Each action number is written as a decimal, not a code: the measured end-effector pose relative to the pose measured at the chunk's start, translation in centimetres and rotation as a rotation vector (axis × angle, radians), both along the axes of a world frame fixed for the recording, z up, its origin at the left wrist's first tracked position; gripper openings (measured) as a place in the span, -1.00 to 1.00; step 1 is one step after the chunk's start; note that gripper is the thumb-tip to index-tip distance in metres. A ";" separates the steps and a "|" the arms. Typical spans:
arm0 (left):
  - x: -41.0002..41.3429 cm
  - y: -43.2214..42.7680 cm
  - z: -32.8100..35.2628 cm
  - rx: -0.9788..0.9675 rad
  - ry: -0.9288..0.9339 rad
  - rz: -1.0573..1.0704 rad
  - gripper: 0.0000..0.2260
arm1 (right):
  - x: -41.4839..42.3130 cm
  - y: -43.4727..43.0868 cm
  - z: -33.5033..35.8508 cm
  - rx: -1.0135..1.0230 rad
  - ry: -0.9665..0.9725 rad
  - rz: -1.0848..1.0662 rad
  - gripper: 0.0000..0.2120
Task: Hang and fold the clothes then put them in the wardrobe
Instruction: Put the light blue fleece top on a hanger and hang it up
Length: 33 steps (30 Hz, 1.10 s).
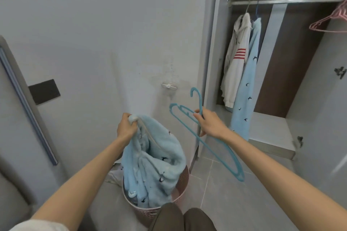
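Observation:
My left hand point(126, 128) grips the top of a light blue fleece garment point(159, 165) with small dark prints, which hangs down into a pink laundry basket point(183, 184). My right hand point(208, 122) holds a teal plastic hanger point(219, 152) near its hook, the hanger tilted down to the right. The open wardrobe point(212, 43) stands at the right with a metal rail point(285, 1). On the rail hang a white hooded jacket with red stripes point(236, 58) and a light blue printed garment point(247, 84).
Pink empty hangers point(334, 20) hang at the rail's right end. The wardrobe door point(323, 99) stands open at the far right. A grey wall is ahead, with a dark panel point(44, 92) at the left. My knees point(180, 219) are just below the basket on the tiled floor.

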<state>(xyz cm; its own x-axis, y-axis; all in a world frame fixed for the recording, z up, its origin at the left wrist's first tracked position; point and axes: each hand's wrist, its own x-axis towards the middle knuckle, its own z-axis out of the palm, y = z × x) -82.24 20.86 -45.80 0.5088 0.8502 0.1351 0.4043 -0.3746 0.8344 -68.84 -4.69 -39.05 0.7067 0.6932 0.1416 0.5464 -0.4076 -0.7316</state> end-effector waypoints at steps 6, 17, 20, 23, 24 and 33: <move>1.0 -0.5 -2.5 -0.039 0.058 0.027 -0.87 | -1.3 -4.1 0.0 0.083 0.331 0.186 -0.80; 0.7 -4.3 0.5 0.243 0.011 -0.223 -0.85 | -4.6 -2.9 -2.7 0.005 0.168 0.177 -0.72; 0.9 -6.4 3.1 0.241 -0.100 -0.310 -0.87 | -5.0 -1.7 -2.8 0.059 0.126 0.104 -0.71; 1.1 -8.5 6.5 0.160 -0.236 -0.382 -0.84 | -5.0 -0.7 -2.3 0.150 0.105 0.043 -0.71; 1.1 -8.9 7.6 0.130 -0.280 -0.401 -0.83 | -4.9 -0.4 -1.8 0.186 0.099 0.040 -0.72; -0.4 -8.0 12.6 0.689 -0.155 -0.495 -0.66 | -3.7 -1.6 2.7 0.530 0.074 0.098 -0.70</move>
